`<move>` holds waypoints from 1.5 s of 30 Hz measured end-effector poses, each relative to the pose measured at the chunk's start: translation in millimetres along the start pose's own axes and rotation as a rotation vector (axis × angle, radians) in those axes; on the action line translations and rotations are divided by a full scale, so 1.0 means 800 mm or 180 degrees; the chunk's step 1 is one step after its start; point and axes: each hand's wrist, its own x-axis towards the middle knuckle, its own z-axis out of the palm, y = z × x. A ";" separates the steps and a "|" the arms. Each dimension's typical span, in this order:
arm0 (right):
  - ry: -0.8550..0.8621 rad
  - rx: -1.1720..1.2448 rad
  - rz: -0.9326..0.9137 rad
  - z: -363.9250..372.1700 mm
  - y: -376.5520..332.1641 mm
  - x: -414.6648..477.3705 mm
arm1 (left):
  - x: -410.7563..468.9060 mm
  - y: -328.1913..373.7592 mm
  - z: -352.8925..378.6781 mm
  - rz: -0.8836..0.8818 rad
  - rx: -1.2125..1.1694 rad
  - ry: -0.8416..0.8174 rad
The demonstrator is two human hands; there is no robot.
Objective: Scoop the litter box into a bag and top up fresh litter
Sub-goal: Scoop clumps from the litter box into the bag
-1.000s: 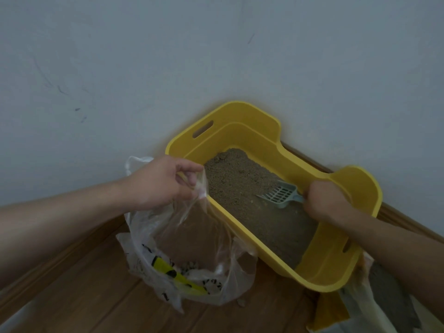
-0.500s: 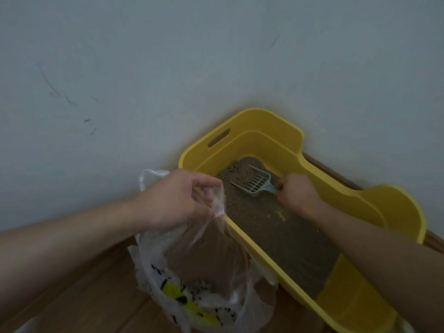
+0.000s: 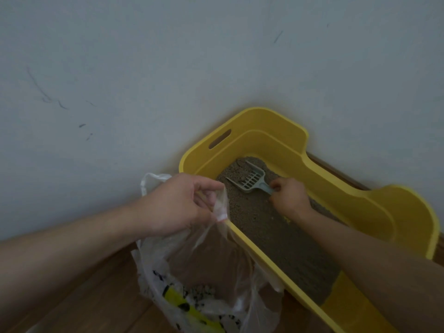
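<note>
I am working in the one yellow litter box (image 3: 374, 212), sitting on the wood floor (image 3: 101, 296) against the wall (image 3: 168, 68); my right hand (image 3: 289, 197) is closing round the handle of the single slotted scoop (image 3: 249, 180), its blade lying on the grey litter (image 3: 269, 227) at the far end; my left hand (image 3: 177, 205) is pinching the one clear plastic bag (image 3: 204, 272) open just beside the near rim, so, I judge, each scoopful travels little.

Dim, flat, bluish light; soft focus, wide-angle bending at edges.
</note>
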 end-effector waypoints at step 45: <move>-0.0807 0.0482 -0.0620 -0.163 -0.023 -0.225 | -0.079 0.033 -0.012 -0.0279 0.1058 0.0492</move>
